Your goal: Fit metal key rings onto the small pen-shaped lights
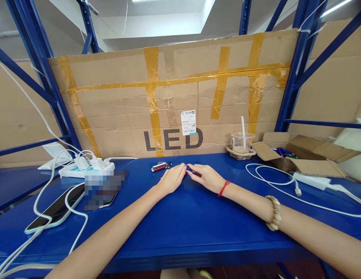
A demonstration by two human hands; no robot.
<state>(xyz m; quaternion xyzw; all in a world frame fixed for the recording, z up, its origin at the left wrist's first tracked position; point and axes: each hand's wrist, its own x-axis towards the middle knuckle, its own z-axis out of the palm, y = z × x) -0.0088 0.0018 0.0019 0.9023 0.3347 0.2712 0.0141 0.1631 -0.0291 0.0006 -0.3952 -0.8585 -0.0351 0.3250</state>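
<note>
In the middle of the blue shelf top (180, 228), my two hands meet over a small, slim red thing (195, 173) with some blue and white at its end. My right hand (208, 177) is closed, pinching this red thing between thumb and fingers. Fingers closed and pressed against its other end, my left hand (173, 179) covers part of it. Its exact kind is hidden by the fingers. Just left of and beyond my left hand lie small red and silver metal tubes (159, 167) with a key-ring clip, which look like keychain lights.
At left are a white power strip (71, 170) with chargers, a phone (56, 209), a partly blurred device (106, 190) and white cables. A plastic cup (242, 142) with a straw stands at back right, near an open cardboard box (308, 164) and a white adapter (311, 181).
</note>
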